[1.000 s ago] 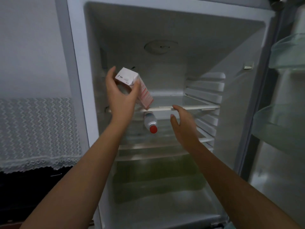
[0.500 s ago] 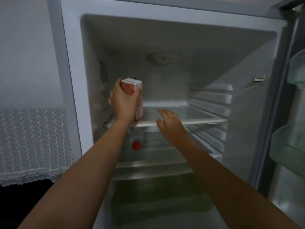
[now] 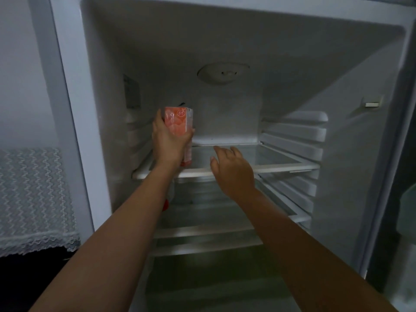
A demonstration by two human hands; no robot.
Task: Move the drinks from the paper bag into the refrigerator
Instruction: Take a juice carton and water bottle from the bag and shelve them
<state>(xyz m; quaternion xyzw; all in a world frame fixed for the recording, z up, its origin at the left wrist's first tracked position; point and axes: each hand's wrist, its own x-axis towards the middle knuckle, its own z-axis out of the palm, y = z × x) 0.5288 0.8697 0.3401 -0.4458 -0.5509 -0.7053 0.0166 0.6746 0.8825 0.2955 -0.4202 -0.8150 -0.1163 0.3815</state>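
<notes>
The refrigerator [image 3: 225, 41] stands open in front of me. My left hand [image 3: 167, 143] grips an orange and white drink carton [image 3: 177, 122], upright, at the left end of the top glass shelf [image 3: 281, 164]. To its right my right hand [image 3: 231, 170] hovers over the shelf's front edge, fingers loosely spread, holding nothing. On the shelf below, a clear bottle with a red cap [image 3: 166, 204] lies mostly hidden behind my left forearm. The paper bag is out of sight.
Shelf rails [image 3: 295, 131] line the right inner wall, and a lower shelf [image 3: 213, 230] sits beneath. The open door [image 3: 407, 210] with its bins is at the far right. A lace-covered surface [image 3: 31, 199] stands left of the fridge.
My left hand has turned the carton from tilted to upright and brought it down to the top shelf. My right hand rose from below the shelf to its front edge.
</notes>
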